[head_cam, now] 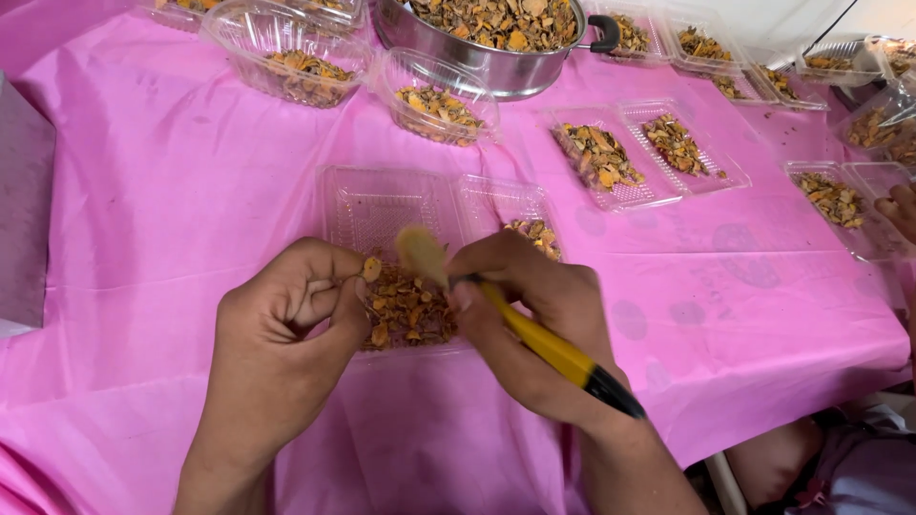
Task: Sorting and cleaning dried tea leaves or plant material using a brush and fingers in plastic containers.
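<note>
Grip-wise, the right hand [530, 324] is wrapped around a yellow-and-black brush [534, 339] pencil-style, fingers pinched low on the handle so the pale bristle head pokes up and left, blurred, right over the open clear clamshell tray [382, 205] in front of the person. Left hand [286, 324] is curled narrow, thumb and forefinger pinching one small orange-brown dried slice [371, 269] just above that tray's near half, probably held up there so the bristles can get at it while the crumbs drop back into the tray.

Both wrists come in low from the near edge of the table [143, 210] with its pink cover, knuckles up, hands almost touching over the tray's pile of dried slices [405, 310].

Beyond the tray sits a big steel pot [496, 62] full of the same stuff, with more filled clear tubs and trays either side of it. Someone else's fingers [900, 210] peek in far right of the tray.
</note>
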